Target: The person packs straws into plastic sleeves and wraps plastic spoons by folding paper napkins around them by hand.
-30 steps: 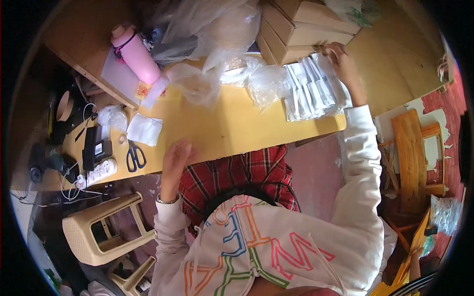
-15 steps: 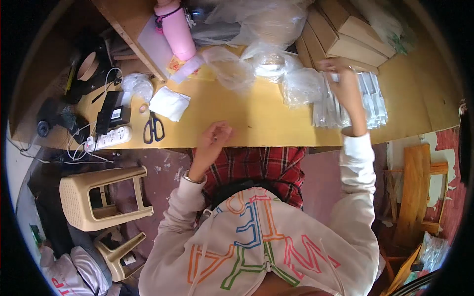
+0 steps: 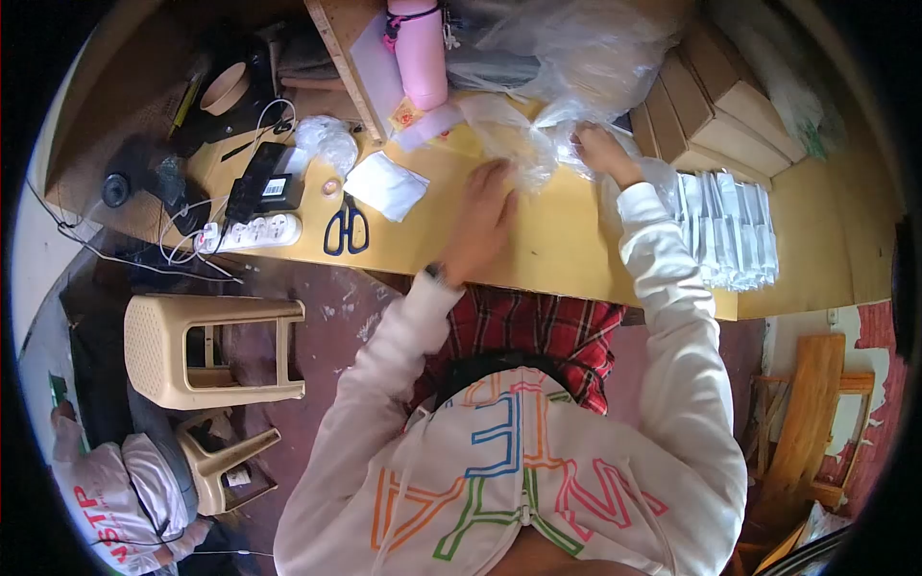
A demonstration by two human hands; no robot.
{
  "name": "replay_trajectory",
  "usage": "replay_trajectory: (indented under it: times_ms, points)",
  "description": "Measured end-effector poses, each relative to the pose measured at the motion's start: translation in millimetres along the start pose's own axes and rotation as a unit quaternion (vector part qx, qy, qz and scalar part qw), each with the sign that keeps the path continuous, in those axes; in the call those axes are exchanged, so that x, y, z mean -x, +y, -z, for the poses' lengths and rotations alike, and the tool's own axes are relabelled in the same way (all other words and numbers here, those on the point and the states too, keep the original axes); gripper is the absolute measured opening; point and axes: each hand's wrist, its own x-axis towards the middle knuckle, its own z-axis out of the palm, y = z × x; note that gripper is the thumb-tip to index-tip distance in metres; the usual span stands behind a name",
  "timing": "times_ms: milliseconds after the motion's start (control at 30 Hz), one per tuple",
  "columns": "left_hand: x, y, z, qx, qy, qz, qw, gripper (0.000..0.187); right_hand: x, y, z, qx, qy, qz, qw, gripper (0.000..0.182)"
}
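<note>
My right hand (image 3: 605, 154) reaches to the back of the table, its fingers bent down over a clear plastic bag (image 3: 569, 117). Whatever lies under those fingertips is too hidden to name. My left hand (image 3: 483, 223) hovers over the table's front half, slightly blurred, fingers forward and apart, holding nothing that shows. Just beyond its fingertips lies a crumpled clear bag (image 3: 504, 130). Right of my right forearm stands a row of flat, silvery-white packets (image 3: 727, 230), and another clear bag (image 3: 658, 178) sits partly behind that wrist.
Cardboard boxes (image 3: 725, 106) lean at the back right. A pink bottle (image 3: 420, 58) stands at the back. Scissors (image 3: 347, 228), a white folded cloth or paper (image 3: 386, 186) and a power strip (image 3: 252, 232) lie left. A stool (image 3: 158, 350) and another person (image 3: 130, 494) are lower left.
My right hand has moved left from the packets to the clear bag at the back. My left hand has gone forward over the table. The whole view has shifted with my head.
</note>
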Motion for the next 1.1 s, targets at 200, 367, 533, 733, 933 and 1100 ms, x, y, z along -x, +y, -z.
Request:
replay_trajectory:
  times_ms: [200,367,533,733,933,1100]
  points:
    - [-14.8,-62.3,-82.1,-0.270,-0.022,-0.032,0.962,0.048,17.2,-12.0,1.0,0.018,0.100,0.002,0.995,0.017]
    - [-10.4,-59.7,-75.4,-0.234,-0.024,-0.012,0.972,0.039,20.2,-12.2,-2.7,-0.005,0.064,-0.074,0.995,0.023]
    - [-11.4,-56.2,-66.1,-0.193,-0.032,0.014,0.981,0.041,25.6,-58.8,17.9,-0.167,0.272,-0.143,0.937,0.027]
    - [-11.8,-41.0,-57.2,-0.084,0.056,0.051,0.994,0.048,33.9,-128.2,-3.7,-0.231,0.253,-0.082,0.936,0.042]
    - [-10.5,-23.3,-53.6,0.005,0.166,0.051,0.985,0.044,19.1,-117.8,-28.9,-0.291,0.238,-0.107,0.921,0.043]
    - [-0.4,-7.2,-21.7,-0.118,0.206,0.016,0.971,0.046,40.1,-146.0,8.6,-0.320,0.348,-0.071,0.878,0.041]
